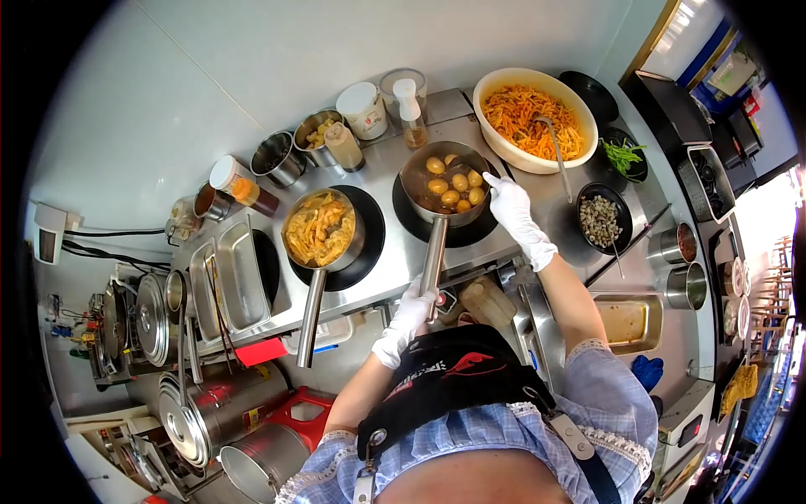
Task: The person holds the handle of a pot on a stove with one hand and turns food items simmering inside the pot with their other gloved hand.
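A steel saucepan [435,248] with several brown eggs [459,182] in dark liquid stands over a black round cooking plate [480,233]. My left hand [410,319], in a white glove, is closed around the lower part of its long handle. At the pan's right rim is my right hand [514,217], also gloved, with its fingertips closed on the edge. To the left, a second saucepan [312,307] holds yellowish folded pieces of food [320,230] in liquid; neither hand touches it.
A large cream bowl [484,109] of orange shreds with a ladle [561,168] stands at the back right. Beside it are black bowls [598,244] of food. Bottles [342,148] and steel pots [285,170] line the wall. Steel trays [245,286] sit at the left.
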The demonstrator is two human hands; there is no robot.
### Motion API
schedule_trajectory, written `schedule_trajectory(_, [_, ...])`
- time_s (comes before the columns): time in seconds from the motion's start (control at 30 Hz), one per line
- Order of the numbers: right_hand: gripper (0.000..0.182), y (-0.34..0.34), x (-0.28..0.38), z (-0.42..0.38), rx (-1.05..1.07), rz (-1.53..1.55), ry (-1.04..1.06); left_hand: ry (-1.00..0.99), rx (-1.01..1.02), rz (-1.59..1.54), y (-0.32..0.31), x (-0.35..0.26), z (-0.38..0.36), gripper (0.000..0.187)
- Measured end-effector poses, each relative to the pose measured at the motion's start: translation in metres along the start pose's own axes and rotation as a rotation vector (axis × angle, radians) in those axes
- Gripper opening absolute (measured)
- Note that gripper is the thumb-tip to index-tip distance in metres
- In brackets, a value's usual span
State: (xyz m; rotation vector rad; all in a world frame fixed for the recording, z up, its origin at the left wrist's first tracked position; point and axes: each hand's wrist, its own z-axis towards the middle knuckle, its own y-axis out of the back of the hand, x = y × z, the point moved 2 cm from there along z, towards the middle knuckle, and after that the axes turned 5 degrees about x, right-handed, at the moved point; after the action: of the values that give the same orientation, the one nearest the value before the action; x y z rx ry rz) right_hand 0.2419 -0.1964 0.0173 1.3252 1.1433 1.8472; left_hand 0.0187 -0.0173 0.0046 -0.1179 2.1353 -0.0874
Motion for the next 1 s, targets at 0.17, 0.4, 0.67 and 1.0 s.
schedule_trajectory(0.17, [0.029, 0.054, 0.008, -0.010, 0.092, -0.126, 0.108, 0.011, 0.020, -0.047, 0.000, 0.001, 0.001, 0.043])
schedule_trajectory(0.4, [0.035, 0.071, 0.026, -0.019, 0.369, -0.380, 0.201, 0.016, 0.060, -0.096, 0.002, 0.007, 0.003, 0.045])
schedule_trajectory(0.67, [0.031, 0.015, 0.042, -0.030, 0.377, -0.130, 0.213, 0.001, 0.009, -0.063, 0.002, 0.012, 0.007, 0.043])
schedule_trajectory(1.0, [0.037, -0.045, 0.033, -0.006, 0.109, -0.074, 0.058, 0.005, 0.015, -0.034, 0.003, 0.008, 0.008, 0.041])
